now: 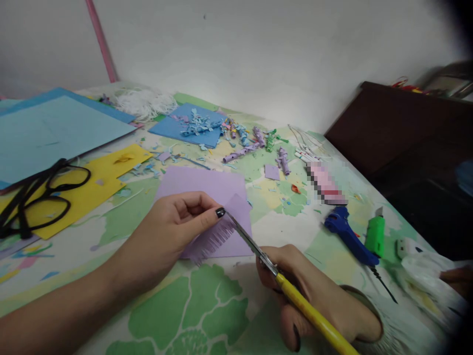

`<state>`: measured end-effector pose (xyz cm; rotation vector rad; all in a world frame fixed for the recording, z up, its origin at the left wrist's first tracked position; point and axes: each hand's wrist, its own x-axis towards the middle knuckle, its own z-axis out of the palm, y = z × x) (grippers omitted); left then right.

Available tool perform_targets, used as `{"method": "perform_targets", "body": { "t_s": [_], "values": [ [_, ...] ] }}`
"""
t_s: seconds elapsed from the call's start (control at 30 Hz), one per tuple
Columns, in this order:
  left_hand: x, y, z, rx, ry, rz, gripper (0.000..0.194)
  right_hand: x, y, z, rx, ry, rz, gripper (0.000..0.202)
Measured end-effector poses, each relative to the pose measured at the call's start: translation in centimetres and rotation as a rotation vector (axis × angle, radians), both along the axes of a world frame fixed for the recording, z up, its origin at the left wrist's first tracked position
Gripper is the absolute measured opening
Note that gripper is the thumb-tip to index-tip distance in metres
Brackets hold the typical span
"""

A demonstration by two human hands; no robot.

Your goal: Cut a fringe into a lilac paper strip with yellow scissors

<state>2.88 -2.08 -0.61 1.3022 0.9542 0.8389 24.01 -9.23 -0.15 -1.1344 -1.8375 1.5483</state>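
Note:
Between the thumb and fingers of my left hand (188, 219) is a purple paper strip (235, 206), its near edge cut into a fine fringe. My right hand (291, 281) grips scissors (273, 270) with a long yellow handle. Their blades reach up and left to the strip, the tips close by my left thumb. Under the strip, a larger purple sheet (207, 180) lies flat on the patterned tablecloth (185, 315).
Black glasses (55, 197) rest on yellow paper (96, 192), with light blue sheets (62, 128) behind. Curled paper pieces (201, 123) and scraps lie farther back. At right are a blue glue gun (351, 239), a green utility knife (375, 234) and a plastic bag (424, 276).

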Motion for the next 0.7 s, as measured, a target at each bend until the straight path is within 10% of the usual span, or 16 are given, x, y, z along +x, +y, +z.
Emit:
{"method": "perform_targets", "body": {
  "t_s": [0.7],
  "values": [
    [0.10,-0.03,0.04,-0.140,-0.054,0.020,0.015,-0.32,-0.10,0.32,-0.022,-0.005,-0.052,0.047]
  ]
}}
